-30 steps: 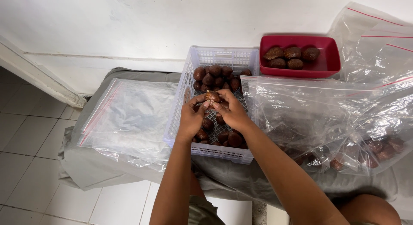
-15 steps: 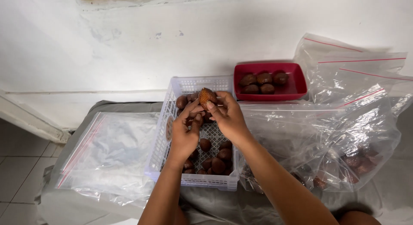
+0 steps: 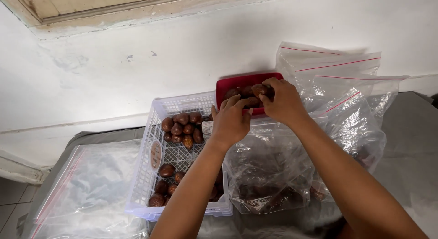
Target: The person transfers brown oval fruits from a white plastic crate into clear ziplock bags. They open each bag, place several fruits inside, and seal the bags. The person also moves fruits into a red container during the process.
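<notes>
A white slatted plastic basket point(image 3: 146, 175) holds several brown scaly fruits point(image 3: 181, 125). Behind it to the right stands a red tray point(image 3: 232, 83) with more of the same fruit. My right hand point(image 3: 284, 102) is over the tray, its fingers closed on one brown fruit point(image 3: 261, 89). My left hand point(image 3: 230, 121) hovers at the tray's front edge, fingers curled, touching the fruit there; whether it holds one is hidden.
Clear zip bags with red strips point(image 3: 337, 84) are piled at the right, one with dark fruit inside point(image 3: 269, 184). Another flat clear bag point(image 3: 86, 189) lies at the left on the grey surface point(image 3: 406, 152). A white wall point(image 3: 137, 52) rises behind.
Both hands have moved from above the basket to the red tray at the back right, the right one carrying a fruit. The view has tilted up and to the right.
</notes>
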